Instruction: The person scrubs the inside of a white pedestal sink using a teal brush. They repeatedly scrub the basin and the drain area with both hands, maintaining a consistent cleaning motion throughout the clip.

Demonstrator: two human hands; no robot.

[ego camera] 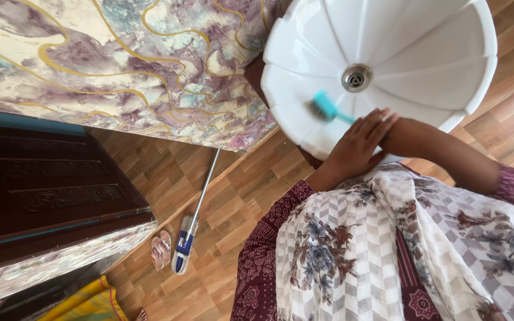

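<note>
Item 1: white fluted ceramic wash basin (423, 71), round, w/ metal drain (356, 78) at centre; sits upper right of view, far from the body. Item 2: teal plastic scrub brush (325, 107), dark bristles, head lying on basin's inner wall just left of and below the drain, handle running right toward the hands. Item 3: left hand (358, 148), fingers flat and together, laid over the right wrist at basin's near rim; holds nothing itself. Item 4: right hand, mostly hidden under the left; only forearm (441, 151) shows, coming in from the right; brush handle disappears beneath the left fingers, so grip on it can't be told for sure. Item 5: person's garment, maroon patterned sleeves plus cream-grey checked floral scarf (388, 249), fills near right. Item 6: wood-look plank floor (233, 196), centre. Item 7: long mop w/ metal pole and blue-white head (188, 232), lying on floor left of the person. Item 8: pair of pink sandals (161, 249), just beside mop head. Item 9: marble-pattern wall panel, purple/teal w/ gold veins (120, 59), far left. Item 10: dark carved wooden door (43, 184), left edge.
</note>
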